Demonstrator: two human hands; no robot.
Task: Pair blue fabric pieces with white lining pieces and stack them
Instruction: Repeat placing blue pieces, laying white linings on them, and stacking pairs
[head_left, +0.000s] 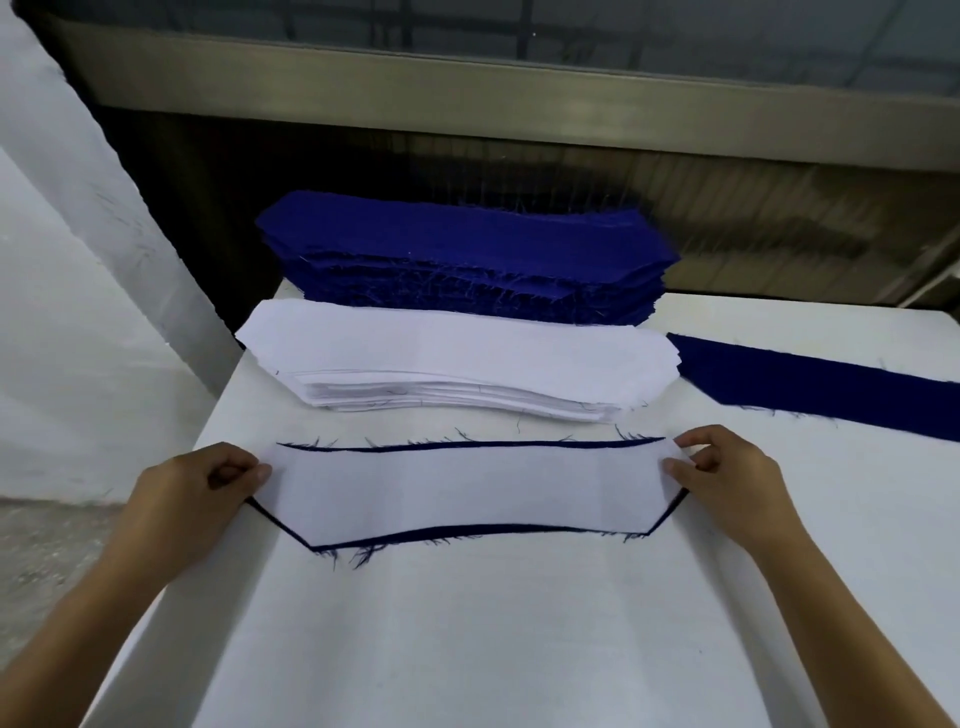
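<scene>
While both hands hold its ends, a white lining (467, 488) lies flat on a blue piece (457, 530) on the table (467, 623), the blue showing only as a thin rim. The left hand (208, 480) pinches the left end between thumb and curled fingers; the right hand (727, 467) pinches the right end with its fingertips. Just behind sits a white stack (457, 358), then a taller blue stack (457, 244). A blue strip (810, 384) lies to the right.
</scene>
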